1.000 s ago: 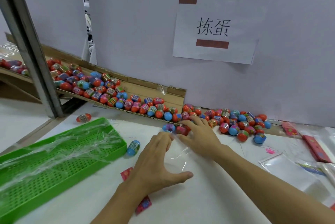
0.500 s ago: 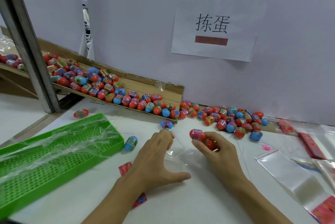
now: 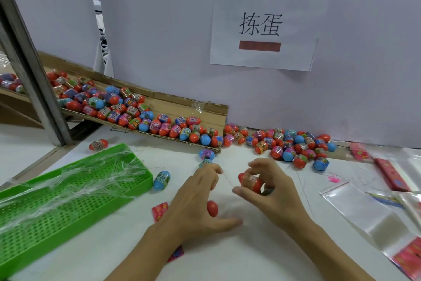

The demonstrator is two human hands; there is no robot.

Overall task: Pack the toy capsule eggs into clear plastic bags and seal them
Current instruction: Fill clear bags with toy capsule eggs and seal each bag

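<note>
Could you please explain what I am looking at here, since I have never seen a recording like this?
There is no machine: a person wears a camera on the head, so the single view looks down at their own two hands. The right hand holds a red capsule egg. The left hand holds open a clear plastic bag, hard to see, with a red egg apparently already inside. On the white table lie a pile of eggs, a cardboard tray of more, a green tray and spare bags.
</note>
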